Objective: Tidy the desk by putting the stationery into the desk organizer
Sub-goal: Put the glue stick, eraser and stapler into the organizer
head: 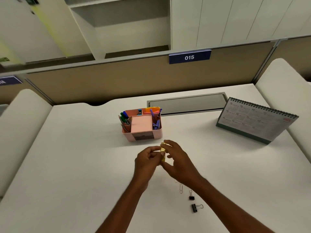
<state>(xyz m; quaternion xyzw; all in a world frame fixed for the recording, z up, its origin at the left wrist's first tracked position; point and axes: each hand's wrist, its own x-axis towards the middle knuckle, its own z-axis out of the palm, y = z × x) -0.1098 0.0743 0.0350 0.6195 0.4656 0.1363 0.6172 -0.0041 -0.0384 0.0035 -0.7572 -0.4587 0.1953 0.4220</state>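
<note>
A pink desk organizer point(158, 132) stands mid-desk, holding green and purple pens, pink and orange notes and a blue clip. Just in front of it, my left hand point(147, 159) and my right hand point(176, 158) meet over the desk, both pinching a small pale yellow object point(162, 149); what it is stays unclear. On the desk near my right forearm lie a silver paper clip point(181, 188) and two black binder clips point(191, 195) point(195, 208).
A standing spiral desk calendar point(255, 121) sits at the right. A grey cable-tray lid point(186, 105) lies behind the organizer. A tan partition with a "015" sign point(189, 57) backs the desk. White padded side panels point(21, 125) flank it.
</note>
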